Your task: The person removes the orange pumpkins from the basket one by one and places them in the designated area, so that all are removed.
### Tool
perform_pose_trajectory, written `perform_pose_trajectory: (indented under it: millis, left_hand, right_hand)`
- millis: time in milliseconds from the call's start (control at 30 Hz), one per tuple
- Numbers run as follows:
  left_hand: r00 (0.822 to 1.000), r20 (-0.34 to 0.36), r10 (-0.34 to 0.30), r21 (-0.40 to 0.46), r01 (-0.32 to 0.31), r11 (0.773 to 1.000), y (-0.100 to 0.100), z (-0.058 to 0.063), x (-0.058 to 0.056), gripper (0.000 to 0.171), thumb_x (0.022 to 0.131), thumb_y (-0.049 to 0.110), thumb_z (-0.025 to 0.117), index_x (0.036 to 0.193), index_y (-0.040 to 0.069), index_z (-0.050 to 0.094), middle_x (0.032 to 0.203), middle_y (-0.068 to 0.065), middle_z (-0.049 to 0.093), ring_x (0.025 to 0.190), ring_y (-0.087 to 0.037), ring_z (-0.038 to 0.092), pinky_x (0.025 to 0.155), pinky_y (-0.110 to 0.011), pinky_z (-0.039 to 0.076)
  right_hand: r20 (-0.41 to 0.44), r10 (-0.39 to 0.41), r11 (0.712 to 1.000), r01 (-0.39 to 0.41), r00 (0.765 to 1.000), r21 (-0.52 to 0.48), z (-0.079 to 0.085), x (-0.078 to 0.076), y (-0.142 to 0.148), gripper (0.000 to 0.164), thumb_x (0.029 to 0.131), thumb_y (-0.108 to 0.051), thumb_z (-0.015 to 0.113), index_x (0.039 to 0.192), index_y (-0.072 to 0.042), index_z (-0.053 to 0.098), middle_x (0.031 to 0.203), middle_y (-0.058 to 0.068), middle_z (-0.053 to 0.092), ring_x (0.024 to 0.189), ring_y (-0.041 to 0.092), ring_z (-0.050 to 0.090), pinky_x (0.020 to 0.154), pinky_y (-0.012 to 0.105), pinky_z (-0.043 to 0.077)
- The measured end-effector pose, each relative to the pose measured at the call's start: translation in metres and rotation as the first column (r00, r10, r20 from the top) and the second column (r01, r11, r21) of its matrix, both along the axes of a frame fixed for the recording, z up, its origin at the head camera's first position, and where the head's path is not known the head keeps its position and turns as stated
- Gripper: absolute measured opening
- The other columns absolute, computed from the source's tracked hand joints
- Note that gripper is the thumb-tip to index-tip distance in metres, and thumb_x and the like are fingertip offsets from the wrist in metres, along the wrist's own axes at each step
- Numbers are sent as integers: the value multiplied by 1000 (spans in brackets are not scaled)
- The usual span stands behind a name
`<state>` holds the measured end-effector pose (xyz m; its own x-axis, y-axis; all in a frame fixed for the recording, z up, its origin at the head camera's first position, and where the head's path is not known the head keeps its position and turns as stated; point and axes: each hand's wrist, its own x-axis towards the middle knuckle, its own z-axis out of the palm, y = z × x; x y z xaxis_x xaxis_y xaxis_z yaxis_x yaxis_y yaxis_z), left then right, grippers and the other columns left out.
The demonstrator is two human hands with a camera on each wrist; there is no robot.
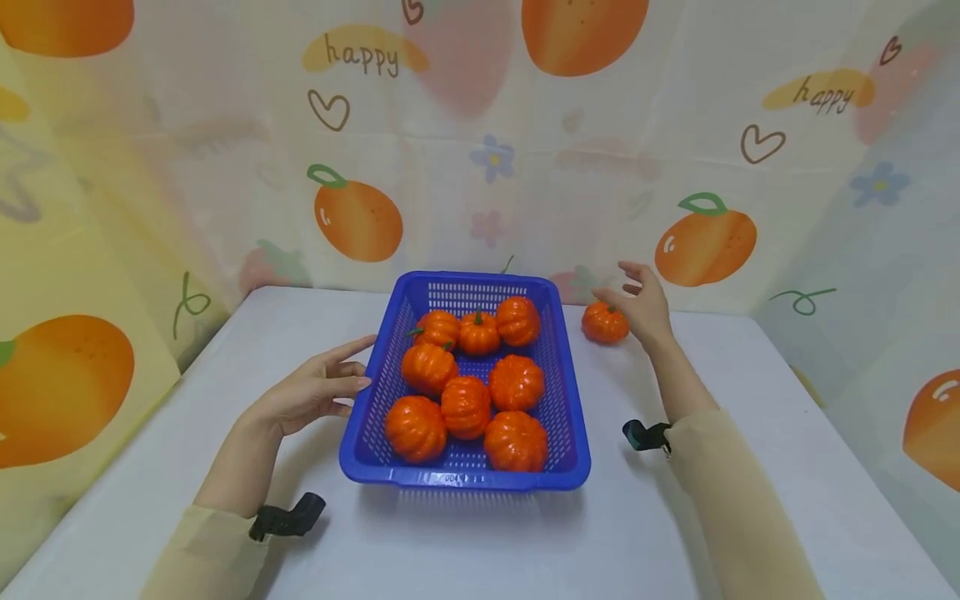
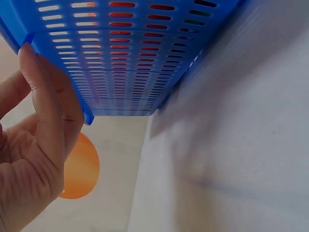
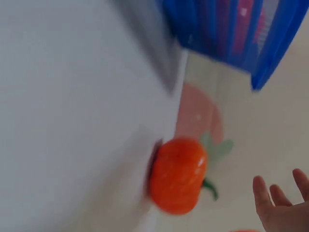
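A blue plastic basket (image 1: 576, 417) with slotted walls holds several shiny orange toy pumpkins (image 1: 517, 382). At its left side is my left hand (image 1: 311, 387), fingers loosely extended. In the left wrist view its fingertips lie right at the rim of the basket (image 2: 118, 75). One more orange pumpkin (image 1: 603, 328) with a green stem sits on the table, right of the basket's far end. Over it hovers my right hand (image 1: 643, 307), thumb and fingers spread apart. The right wrist view shows this hand (image 3: 286, 212) apart from the pumpkin (image 3: 176, 176), holding nothing.
The white table (image 1: 480, 550) ends at the back against a fruit-patterned cloth (image 1: 450, 175), which also hangs along both sides. A small black device (image 1: 288, 515) is strapped to the left wrist and another (image 1: 643, 435) to the right one.
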<state>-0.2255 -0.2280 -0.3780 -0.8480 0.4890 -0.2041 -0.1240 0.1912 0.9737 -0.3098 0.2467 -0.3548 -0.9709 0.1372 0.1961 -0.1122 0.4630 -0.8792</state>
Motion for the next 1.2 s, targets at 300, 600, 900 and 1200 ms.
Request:
perform_pose_trajectory:
  millis: [300,600,900,1200]
  left_hand:
    - [999,19,-36,-47,37,998,-1,8,-5,81,97,14,60,160,15,9,99,2,65,86,-11,69,77,-33,63]
    - [994,59,-88,-6,89,996,-1,8,-13,84,97,9,56,160,17,1,100,3,65,85,-11,69,74,-30,63]
    - [995,65,-80,22,79,997,-3,6,-13,84,97,7,56,160,19,2,102,3,66,86,-11,70,73,-30,63]
    - [995,70,-74,45,71,996,-3,2,-13,84,97,8,56,160,20,2,107,0,67,87,-13,71,74,-31,63]
  right_hand:
    - [26,362,932,-361,932,-19,19,21,-56,64,89,-26,70,146,-14,43,154,15,41,141,38,43,112,61,41]
    - [107,551,833,-553,828,-5,15,37,-96,59,89,-25,71,142,-14,48,149,15,46,136,39,47,111,58,44]
    - [205,674,719,-694,709,35,8,54,-125,60,87,-23,74,140,-10,48,149,15,48,136,41,48,110,52,47]
    - [274,719,634,-764,638,116,-2,60,-141,61,85,-28,76,138,-14,51,145,9,50,135,35,47,109,50,49]
